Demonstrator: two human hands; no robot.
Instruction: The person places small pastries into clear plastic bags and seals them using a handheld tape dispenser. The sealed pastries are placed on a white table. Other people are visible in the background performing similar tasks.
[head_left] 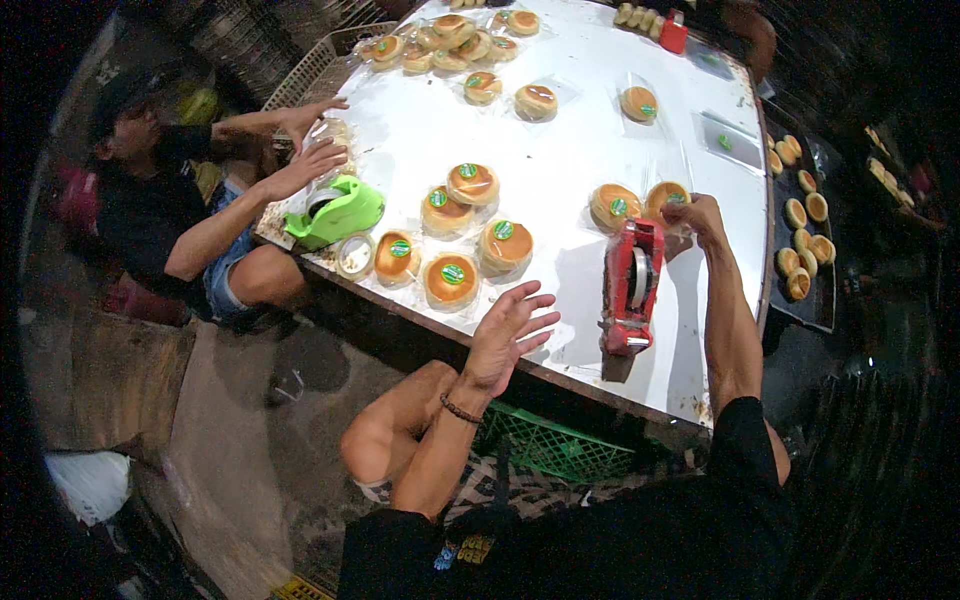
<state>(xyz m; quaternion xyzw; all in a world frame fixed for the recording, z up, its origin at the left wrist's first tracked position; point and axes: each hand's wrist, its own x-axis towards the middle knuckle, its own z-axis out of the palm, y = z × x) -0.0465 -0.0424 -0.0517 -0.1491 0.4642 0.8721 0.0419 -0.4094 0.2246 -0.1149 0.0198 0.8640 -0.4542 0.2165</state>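
Note:
My left hand [507, 337] hangs over the near table edge with its fingers spread, holding nothing. My right hand [694, 216] is closed at the near right edge of a round golden bun in clear plastic [664, 197], just behind the red tape dispenser [632, 290]. Touching that bun on its left is another bagged bun [613, 206] with a green sticker. Left of the dispenser, several stickered, bagged buns stand in a group, among them a front bun [451, 281] near my left hand.
Across the left corner, a person's hands [305, 165] work beside a green tape dispenser [338, 213] and a tape roll [356, 256]. Bagged buns [450, 38] pile up at the far left of the white table [560, 155]. A dark tray [812, 285] of unwrapped buns stands right; a green crate [560, 447] sits below.

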